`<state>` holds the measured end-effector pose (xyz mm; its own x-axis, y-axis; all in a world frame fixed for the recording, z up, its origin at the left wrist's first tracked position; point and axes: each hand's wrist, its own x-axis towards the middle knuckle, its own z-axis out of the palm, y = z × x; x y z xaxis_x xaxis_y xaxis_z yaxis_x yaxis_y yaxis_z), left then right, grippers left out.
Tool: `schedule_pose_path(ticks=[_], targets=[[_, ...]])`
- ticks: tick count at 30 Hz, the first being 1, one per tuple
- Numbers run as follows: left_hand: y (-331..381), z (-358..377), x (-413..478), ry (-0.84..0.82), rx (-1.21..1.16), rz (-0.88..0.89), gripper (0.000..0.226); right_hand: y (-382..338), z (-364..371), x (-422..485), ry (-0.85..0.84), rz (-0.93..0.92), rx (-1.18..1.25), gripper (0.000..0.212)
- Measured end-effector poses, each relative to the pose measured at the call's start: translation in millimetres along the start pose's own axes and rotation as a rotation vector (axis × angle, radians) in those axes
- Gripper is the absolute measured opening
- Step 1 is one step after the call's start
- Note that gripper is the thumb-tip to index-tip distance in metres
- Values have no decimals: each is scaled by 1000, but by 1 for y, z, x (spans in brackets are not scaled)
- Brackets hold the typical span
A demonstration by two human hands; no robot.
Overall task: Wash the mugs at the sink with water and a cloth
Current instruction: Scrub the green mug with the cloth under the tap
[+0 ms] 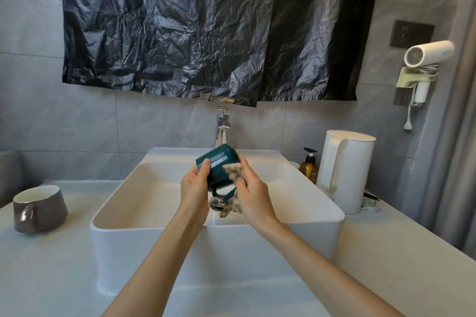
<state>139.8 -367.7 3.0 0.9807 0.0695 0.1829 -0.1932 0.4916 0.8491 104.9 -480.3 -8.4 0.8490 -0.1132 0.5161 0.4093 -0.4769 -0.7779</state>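
Over the white basin [164,213] my left hand [194,185] grips a dark green mug [219,162], tilted on its side with the handle hanging down toward the drain. My right hand [253,193] holds a beige cloth [233,171] and presses it against the mug's right side; a loose end of the cloth hangs below my palm. A grey mug [38,210] with a white inside stands upright on the counter at the left, its handle facing me.
A chrome tap [222,127] rises behind the basin. Right of the sink stand a white kettle [346,170] and an amber pump bottle [309,165]. A hair dryer [427,55] hangs on the right wall. Black plastic sheet [195,28] covers the wall above.
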Motion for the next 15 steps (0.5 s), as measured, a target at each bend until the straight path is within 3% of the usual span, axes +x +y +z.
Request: schedule_pose_path(ticks=[4, 8, 15], targets=[[1, -1, -3, -21, 17, -2, 21, -3, 0, 0, 0, -130, -206, 56], [0, -1, -2, -62, 51, -20, 26, -11, -12, 12, -4, -170, -246, 54], [0, 1, -5, -134, 8, -34, 21, -15, -21, 33, 71, 38, -169, 46]])
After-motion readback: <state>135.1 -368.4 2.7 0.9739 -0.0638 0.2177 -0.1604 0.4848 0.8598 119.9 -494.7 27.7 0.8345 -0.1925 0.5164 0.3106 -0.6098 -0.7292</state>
